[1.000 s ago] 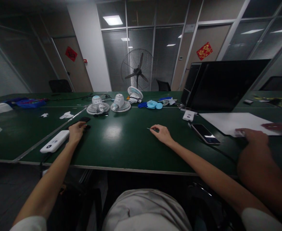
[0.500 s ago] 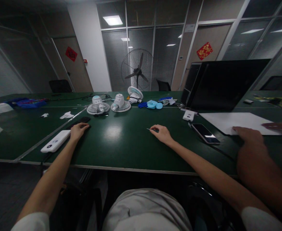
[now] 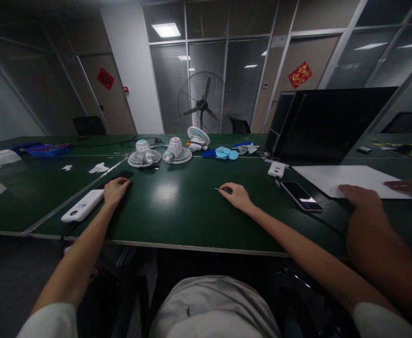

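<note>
My right hand (image 3: 238, 195) rests low over the green table with its fingers closed round a thin tool with a slim pale shaft (image 3: 217, 189); the shaft points left, and the fingers hide most of the rest. At the left, my left hand (image 3: 114, 191) has its thumb and fingertips pressed together beside a flat dark object (image 3: 122, 174). Whatever may be between those fingertips is too small to see. A white power bank-like device (image 3: 82, 206) lies next to my left wrist. Three small white fans (image 3: 177, 154) stand beyond my hands.
On the right lie a phone (image 3: 301, 196), a smaller white device (image 3: 277, 169) and a white sheet (image 3: 354, 176) under another person's hands (image 3: 362, 195). A large black monitor-like panel (image 3: 332, 124) stands behind. Blue fan blades (image 3: 225, 153) and a blue tray (image 3: 47, 150) are farther back.
The view has shifted very slightly. Both my hands keep their places and closed fingers; the other person's near hand has moved a little left.
</note>
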Action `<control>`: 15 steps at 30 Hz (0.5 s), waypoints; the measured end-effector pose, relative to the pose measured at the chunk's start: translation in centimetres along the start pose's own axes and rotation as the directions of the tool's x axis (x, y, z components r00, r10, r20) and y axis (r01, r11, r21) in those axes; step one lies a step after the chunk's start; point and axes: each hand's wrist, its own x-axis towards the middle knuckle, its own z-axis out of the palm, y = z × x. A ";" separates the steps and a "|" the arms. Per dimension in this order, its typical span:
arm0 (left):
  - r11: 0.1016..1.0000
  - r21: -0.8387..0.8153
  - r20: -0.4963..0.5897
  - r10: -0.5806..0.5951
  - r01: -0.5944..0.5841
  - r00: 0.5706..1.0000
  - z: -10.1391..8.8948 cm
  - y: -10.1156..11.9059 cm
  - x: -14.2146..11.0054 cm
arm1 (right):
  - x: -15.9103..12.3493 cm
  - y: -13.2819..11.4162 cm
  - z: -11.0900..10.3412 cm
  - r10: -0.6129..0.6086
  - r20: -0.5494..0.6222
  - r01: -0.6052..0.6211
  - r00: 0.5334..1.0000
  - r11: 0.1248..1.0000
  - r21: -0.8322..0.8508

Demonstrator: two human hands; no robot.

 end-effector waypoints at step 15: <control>0.998 0.057 -0.053 -0.032 0.035 0.998 0.6 0.1 0.1 | -0.1 -0.1 0.2 -0.019 0.022 0.021 1.000 0.996 -0.081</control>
